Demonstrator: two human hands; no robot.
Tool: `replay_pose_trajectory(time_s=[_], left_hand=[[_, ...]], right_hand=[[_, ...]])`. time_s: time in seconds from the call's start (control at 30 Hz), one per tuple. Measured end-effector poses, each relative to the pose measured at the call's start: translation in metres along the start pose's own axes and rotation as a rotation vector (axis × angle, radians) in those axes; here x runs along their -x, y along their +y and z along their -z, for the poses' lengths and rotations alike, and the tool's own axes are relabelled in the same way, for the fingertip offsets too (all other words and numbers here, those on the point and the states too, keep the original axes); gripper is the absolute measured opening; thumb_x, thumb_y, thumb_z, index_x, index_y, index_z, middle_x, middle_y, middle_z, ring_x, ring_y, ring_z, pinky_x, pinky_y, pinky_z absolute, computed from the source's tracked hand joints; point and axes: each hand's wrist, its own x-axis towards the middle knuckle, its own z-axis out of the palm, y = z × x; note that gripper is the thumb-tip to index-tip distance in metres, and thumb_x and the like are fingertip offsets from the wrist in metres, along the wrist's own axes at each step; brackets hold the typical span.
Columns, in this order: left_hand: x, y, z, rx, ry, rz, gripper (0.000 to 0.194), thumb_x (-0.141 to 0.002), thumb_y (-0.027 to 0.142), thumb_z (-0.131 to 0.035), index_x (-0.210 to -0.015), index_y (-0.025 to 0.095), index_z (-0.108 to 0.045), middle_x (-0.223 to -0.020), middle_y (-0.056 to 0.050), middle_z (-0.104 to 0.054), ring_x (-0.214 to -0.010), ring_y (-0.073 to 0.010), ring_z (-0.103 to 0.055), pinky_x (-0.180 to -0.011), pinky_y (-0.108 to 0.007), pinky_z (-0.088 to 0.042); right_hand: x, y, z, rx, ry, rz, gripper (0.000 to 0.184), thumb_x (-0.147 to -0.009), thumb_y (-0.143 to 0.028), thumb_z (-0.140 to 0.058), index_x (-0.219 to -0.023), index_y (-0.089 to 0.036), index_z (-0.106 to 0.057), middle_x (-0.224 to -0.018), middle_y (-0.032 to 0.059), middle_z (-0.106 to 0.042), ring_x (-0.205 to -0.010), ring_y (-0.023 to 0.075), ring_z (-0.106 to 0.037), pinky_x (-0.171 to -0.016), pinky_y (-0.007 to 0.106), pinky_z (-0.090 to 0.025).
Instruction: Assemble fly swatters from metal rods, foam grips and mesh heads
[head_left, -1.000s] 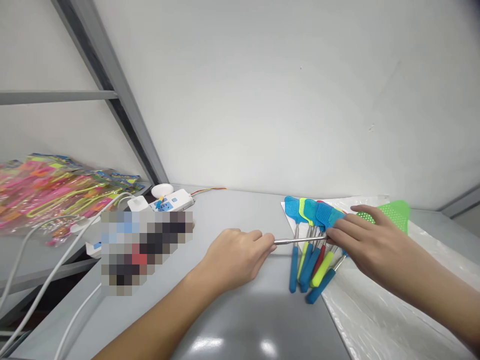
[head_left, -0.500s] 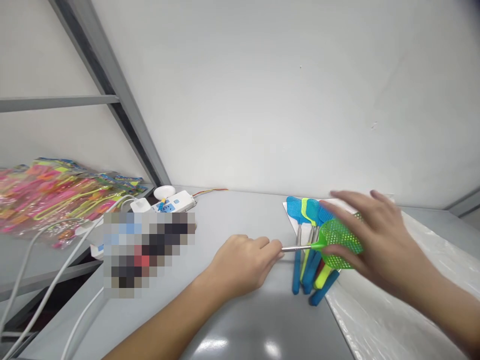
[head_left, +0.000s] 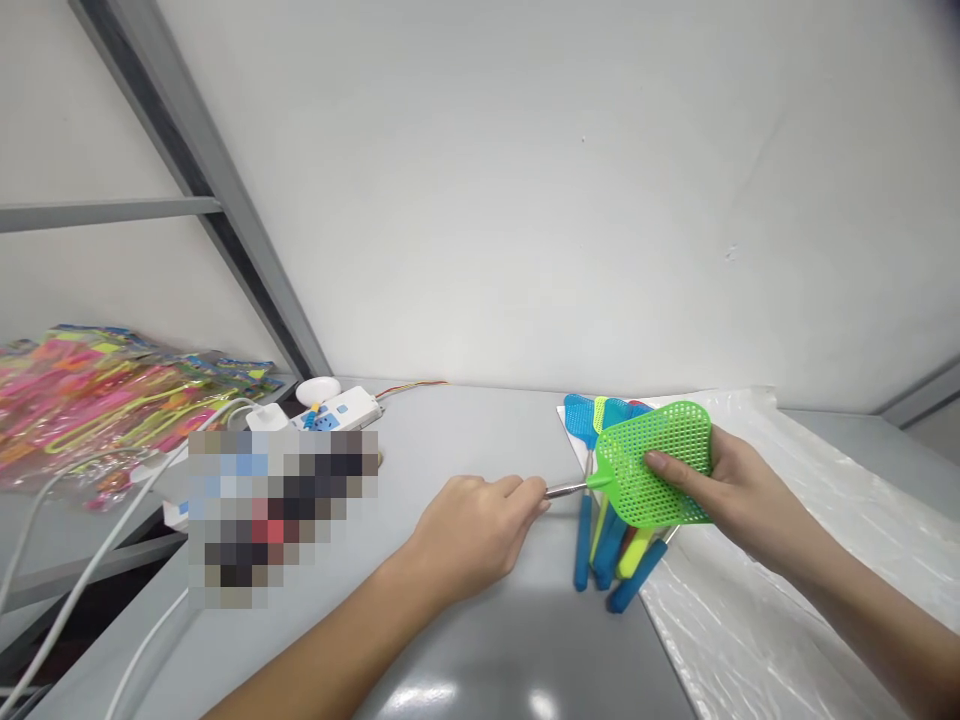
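Observation:
A green fly swatter (head_left: 630,480) with a metal rod is held between my two hands, its perforated head facing me. My left hand (head_left: 484,530) is closed around the handle end, hiding the grip. At the right edge of the head, my right hand (head_left: 731,480) pinches it, thumb on the front face and the other fingers behind. Beneath and behind it lie several more swatters, among them a blue swatter (head_left: 583,540) and a yellow-green swatter (head_left: 636,553), handles pointing toward me. Their heads rest on a white sheet, partly covered by the green one.
Clear plastic sheeting (head_left: 795,600) covers the right of the grey table (head_left: 480,430). On the left are a white power strip (head_left: 345,408), white cables and a pixelated patch. Colourful packaged items (head_left: 127,410) lie on a shelf behind grey metal posts.
My right hand has come down from its spread, blurred pose and now grips the swatter head. The head has turned to face me more. My left hand keeps its hold.

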Motion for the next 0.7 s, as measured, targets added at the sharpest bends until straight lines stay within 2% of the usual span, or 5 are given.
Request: replay_pose_trajectory(time_s=[0.2,0.33,0.4,0.53,0.7], left_hand=[[-0.005,0.000,0.005,0.301,-0.041,0.039,0.027,-0.102,0.036,-0.029,-0.110,0.025,-0.052,-0.096,0.001,-0.066,-0.080,-0.0176,-0.063,-0.066,-0.029,-0.042],[-0.013,0.002,0.009,0.515,-0.001,0.134,0.025,-0.102,0.035,-0.032,-0.105,0.024,-0.054,-0.091,0.001,-0.064,-0.082,-0.0157,-0.061,-0.073,-0.027,-0.044],[-0.018,0.008,0.008,0.555,0.035,0.140,0.023,-0.101,0.035,-0.034,-0.109,0.024,-0.053,-0.093,0.000,-0.064,-0.080,-0.0157,-0.060,-0.073,-0.027,-0.044],[-0.030,0.028,-0.003,0.451,-0.021,0.077,0.032,-0.100,0.028,-0.030,-0.131,0.026,-0.039,-0.110,-0.004,-0.061,-0.086,-0.0198,-0.062,-0.074,-0.032,-0.046],[-0.046,0.048,-0.016,0.364,-0.131,0.089,0.039,-0.099,0.025,-0.026,-0.138,0.026,-0.032,-0.101,-0.005,-0.058,-0.082,-0.0211,-0.060,-0.069,-0.034,-0.045]], right_hand=[[-0.006,0.003,0.051,0.067,-0.014,-0.008,0.033,-0.083,-0.045,-0.067,-0.107,-0.022,-0.065,-0.094,0.0076,-0.073,-0.080,0.0253,-0.071,-0.070,0.041,-0.060],[-0.019,0.012,0.098,0.330,0.145,0.292,0.009,-0.081,-0.033,-0.068,-0.085,-0.026,-0.072,-0.099,0.0050,-0.070,-0.092,0.0240,-0.065,-0.077,0.038,-0.054],[-0.027,0.025,0.111,0.523,0.200,0.444,0.015,-0.083,-0.022,-0.061,-0.087,-0.029,-0.073,-0.105,0.0029,-0.067,-0.099,0.0236,-0.061,-0.083,0.039,-0.050],[-0.047,0.060,0.109,0.998,0.265,0.576,0.046,-0.080,-0.005,-0.043,-0.109,-0.028,-0.069,-0.113,0.0052,-0.064,-0.105,0.0261,-0.056,-0.091,0.048,-0.044],[-0.078,0.090,0.084,1.289,0.235,0.434,0.056,-0.083,-0.002,-0.036,-0.136,-0.017,-0.050,-0.136,0.0140,-0.052,-0.118,0.0276,-0.051,-0.094,0.044,-0.044]])
